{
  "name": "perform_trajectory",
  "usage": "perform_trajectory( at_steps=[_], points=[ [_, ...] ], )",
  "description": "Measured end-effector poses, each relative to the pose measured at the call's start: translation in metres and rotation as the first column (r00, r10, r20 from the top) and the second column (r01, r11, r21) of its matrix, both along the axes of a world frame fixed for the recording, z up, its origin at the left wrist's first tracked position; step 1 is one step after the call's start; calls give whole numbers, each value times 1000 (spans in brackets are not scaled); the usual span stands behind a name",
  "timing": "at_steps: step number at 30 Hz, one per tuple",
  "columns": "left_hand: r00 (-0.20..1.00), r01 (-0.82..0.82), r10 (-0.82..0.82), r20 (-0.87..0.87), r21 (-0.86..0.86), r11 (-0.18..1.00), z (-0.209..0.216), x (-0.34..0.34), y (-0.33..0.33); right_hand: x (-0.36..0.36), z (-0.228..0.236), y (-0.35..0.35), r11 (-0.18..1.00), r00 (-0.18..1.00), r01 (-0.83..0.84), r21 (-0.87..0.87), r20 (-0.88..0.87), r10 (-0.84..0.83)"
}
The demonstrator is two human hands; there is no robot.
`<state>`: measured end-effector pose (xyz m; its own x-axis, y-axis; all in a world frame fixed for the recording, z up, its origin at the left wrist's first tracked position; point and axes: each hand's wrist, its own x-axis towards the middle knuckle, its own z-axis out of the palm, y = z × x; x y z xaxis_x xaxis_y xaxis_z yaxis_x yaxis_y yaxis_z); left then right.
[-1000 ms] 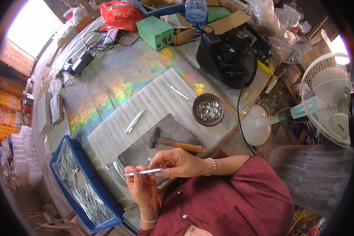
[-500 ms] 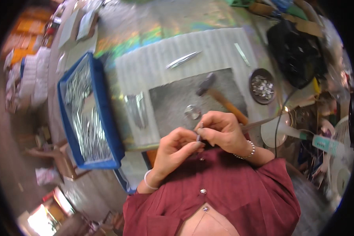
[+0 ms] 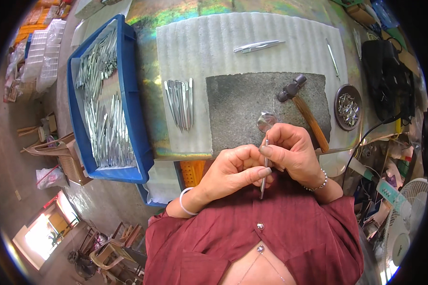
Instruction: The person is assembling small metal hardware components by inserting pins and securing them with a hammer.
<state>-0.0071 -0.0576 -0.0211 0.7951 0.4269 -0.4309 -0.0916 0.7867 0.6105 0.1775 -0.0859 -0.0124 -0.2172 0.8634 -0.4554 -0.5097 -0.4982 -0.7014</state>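
Close to my chest, both hands pinch a slim silver metal piece (image 3: 263, 189), held roughly upright. My left hand (image 3: 233, 168) grips its lower part between thumb and fingers. Higher up, my right hand (image 3: 292, 153) has its thumb and fingertips closed on the same piece. Just beyond my right fingers, a small round shiny metal piece (image 3: 266, 120) rests on a dark grey slab (image 3: 240, 102). A ball-peen hammer (image 3: 311, 118) with a wooden handle lies on the slab's right side. The piece's middle is partly covered by my fingers.
On the white foam sheet (image 3: 190, 52) are a row of slim metal pieces (image 3: 179, 104), a pointed metal tool (image 3: 258, 46) and a thin strip (image 3: 333, 58). A blue bin (image 3: 140, 133) of similar pieces stands left. A dark bowl (image 3: 338, 114) holds small metal bits at right.
The view has shifted, so the bench things appear farther right and higher. Both hands keep their pinch on the metal piece, which now shows more of its length, pointing down toward my chest.
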Motion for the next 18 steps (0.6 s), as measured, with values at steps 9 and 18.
perform_trajectory(
  at_steps=[9,18],
  points=[
    [998,-32,22,50,220,975,-3,2,9,0,7,12,997,994,-34,70,104,26],
    [992,-46,27,126,151,987,-5,0,22,-4,13,25,994,969,-47,97,246,22]
  ],
)
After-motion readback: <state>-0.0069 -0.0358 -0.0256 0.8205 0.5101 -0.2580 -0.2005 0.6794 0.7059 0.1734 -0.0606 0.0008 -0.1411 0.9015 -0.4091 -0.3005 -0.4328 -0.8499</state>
